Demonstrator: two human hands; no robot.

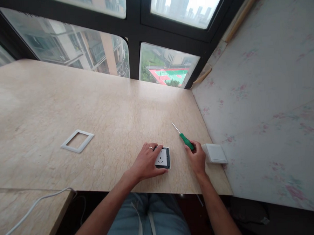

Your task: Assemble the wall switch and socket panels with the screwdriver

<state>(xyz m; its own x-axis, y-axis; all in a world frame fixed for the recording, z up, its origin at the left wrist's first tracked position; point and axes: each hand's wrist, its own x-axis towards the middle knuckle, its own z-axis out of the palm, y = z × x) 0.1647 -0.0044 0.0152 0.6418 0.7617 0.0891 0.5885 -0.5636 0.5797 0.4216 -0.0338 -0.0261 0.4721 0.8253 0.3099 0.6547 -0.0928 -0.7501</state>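
My left hand (146, 160) rests on the marble sill and grips the left side of a wall socket module (163, 157), white face in a dark frame, lying flat. My right hand (197, 158) is closed round the handle end of a green screwdriver (185, 139), whose thin metal shaft points away to the upper left, low over the surface. A ring shows on a finger of the left hand.
A white switch plate (214, 153) lies just right of my right hand, against the papered wall (265, 102). A white square cover frame (77, 140) lies far left on the sill (94, 107). A white cable (36, 202) runs over the lower left ledge. Windows stand behind.
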